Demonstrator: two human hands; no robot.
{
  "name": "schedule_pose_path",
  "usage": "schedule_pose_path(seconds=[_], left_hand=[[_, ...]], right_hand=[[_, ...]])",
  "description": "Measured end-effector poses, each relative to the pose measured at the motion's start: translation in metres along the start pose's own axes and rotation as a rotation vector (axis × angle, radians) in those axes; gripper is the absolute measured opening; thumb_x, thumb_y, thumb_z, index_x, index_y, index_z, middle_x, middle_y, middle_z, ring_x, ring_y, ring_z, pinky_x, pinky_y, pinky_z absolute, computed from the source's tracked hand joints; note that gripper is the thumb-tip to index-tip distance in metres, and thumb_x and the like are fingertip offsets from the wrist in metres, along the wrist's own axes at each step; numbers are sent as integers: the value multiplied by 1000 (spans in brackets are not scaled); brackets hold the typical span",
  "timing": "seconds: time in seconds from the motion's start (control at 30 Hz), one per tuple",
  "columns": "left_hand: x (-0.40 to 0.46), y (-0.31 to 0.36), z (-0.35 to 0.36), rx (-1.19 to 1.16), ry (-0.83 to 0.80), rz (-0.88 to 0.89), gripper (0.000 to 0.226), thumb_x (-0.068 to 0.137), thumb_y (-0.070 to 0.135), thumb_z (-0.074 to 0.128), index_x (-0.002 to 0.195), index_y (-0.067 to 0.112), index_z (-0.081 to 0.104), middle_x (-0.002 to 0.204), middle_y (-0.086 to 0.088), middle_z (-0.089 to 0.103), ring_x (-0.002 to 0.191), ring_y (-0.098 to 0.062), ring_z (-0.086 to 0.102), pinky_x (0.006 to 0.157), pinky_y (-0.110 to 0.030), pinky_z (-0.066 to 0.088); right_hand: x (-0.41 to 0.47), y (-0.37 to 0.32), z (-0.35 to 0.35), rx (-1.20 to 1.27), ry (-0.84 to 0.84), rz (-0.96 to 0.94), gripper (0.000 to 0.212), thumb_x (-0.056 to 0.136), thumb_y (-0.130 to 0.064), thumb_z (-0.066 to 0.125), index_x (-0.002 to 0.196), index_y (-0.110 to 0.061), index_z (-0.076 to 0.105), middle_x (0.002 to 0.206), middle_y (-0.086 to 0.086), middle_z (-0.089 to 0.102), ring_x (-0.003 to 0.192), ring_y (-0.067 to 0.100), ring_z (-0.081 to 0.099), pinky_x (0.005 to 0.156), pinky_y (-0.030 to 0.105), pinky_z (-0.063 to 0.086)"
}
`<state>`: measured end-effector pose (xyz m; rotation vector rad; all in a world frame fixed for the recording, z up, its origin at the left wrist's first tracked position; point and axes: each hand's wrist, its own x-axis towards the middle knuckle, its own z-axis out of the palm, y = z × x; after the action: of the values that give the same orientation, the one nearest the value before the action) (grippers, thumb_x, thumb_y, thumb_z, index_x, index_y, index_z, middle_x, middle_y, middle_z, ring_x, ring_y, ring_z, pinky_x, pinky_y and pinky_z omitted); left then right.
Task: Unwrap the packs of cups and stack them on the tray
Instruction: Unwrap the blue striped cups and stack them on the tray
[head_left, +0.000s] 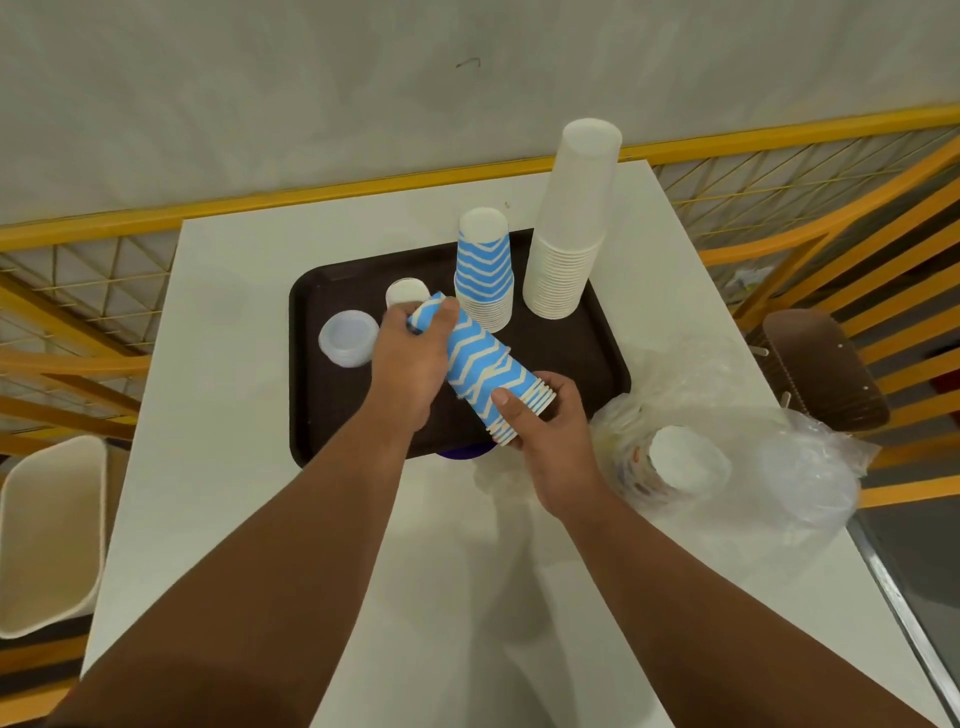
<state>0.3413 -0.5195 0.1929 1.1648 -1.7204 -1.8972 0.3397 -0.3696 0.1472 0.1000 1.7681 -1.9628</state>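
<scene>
A tilted stack of blue-and-white zigzag cups (480, 366) hangs over the dark brown tray (582, 348). My left hand (410, 358) grips its upper, closed end, and my right hand (545, 421) grips its rim end near the tray's front edge. On the tray stand an upside-down stack of the same blue cups (484, 270), a tall stack of plain white cups (571, 223), a small white cup stack (408, 292) and a clear plastic stack (349, 338). A wrapped pack of printed cups (670, 462) lies in crumpled clear plastic to the right.
The white table (234, 415) carries loose clear wrapping (769, 447) at its right side. A dark object (462, 451) peeks from under the tray's front edge. Yellow railings surround the table; a cream bin (47, 535) stands left and a brown chair (821, 364) right.
</scene>
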Motion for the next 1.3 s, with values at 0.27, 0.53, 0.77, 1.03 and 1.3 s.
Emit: schedule_pose_path(seconds=[0.27, 0.53, 0.77, 1.03, 1.3], left_hand=[[29, 71, 11, 125, -71, 693, 33, 82, 24, 74, 100, 24, 47, 95, 4, 59, 80, -5, 60, 75, -28, 55], [42, 95, 32, 61, -65, 880, 31, 80, 22, 73, 97, 15, 48, 98, 1, 61, 81, -6, 62, 76, -23, 52], [67, 80, 41, 402, -118, 796, 39, 79, 32, 76, 97, 23, 43, 114, -1, 61, 96, -16, 61, 83, -27, 52], [59, 52, 25, 737, -238, 566, 38, 92, 36, 65, 124, 18, 53, 132, 0, 53, 113, -10, 52, 83, -10, 44], [-14, 0, -8, 180, -71, 29, 44, 87, 39, 71, 123, 26, 51, 116, 4, 60, 98, -10, 66, 82, -32, 58]], right_hand=[[3, 4, -1, -45, 10, 53, 71, 58, -49, 81, 117, -25, 50, 113, -2, 64, 100, 15, 68, 82, 38, 59], [5, 3, -1, -30, 10, 66, 65, 67, -37, 81, 122, -20, 50, 109, -4, 66, 96, 13, 69, 79, 32, 60], [7, 3, 0, -51, 4, 87, 67, 65, -42, 80, 122, -24, 49, 112, -5, 64, 100, 13, 67, 81, 32, 59], [8, 5, -1, -11, -21, 84, 73, 60, -47, 82, 122, -23, 53, 116, 0, 66, 103, 16, 68, 86, 41, 58], [3, -10, 3, 179, -120, 99, 64, 66, -35, 75, 119, -13, 49, 108, 5, 67, 88, 20, 71, 75, 45, 59]])
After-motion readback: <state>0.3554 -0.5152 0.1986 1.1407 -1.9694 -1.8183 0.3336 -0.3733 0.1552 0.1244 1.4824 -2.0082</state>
